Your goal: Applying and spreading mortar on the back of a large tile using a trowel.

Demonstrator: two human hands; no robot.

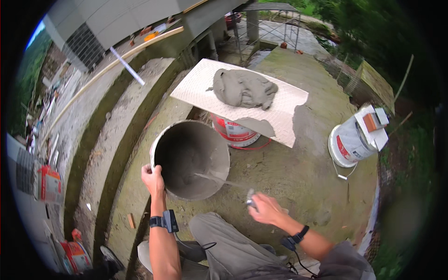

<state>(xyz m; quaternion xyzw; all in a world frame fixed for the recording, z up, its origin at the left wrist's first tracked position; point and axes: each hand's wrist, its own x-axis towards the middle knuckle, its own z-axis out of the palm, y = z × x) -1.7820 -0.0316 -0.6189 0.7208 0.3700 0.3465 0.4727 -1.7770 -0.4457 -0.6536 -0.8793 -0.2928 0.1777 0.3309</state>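
Two bare forearms [164, 242] are reaching up from the lower edge: our left hand [153, 179] is pinching the rim of a large bucket [215, 151] between thumb and fingers, while our right hand [268, 210] is curling around the near end of a thin, blurred tool [251, 198] that is pointing into it. The large bucket is sitting between our hands, slightly beyond them, with wet grey mix [184, 172] coating its inside. Past it, a red-and-white bucket [235, 135] is standing partly under a pale textured board [196, 88], which is hiding its contents and bearing a grey mound [242, 88]. Well apart at right, a white bucket [343, 147] is carrying a reddish block [371, 122] on top. We are counting one board, three buckets, one mound, two black wrist straps [157, 221], one tool and one reddish block.
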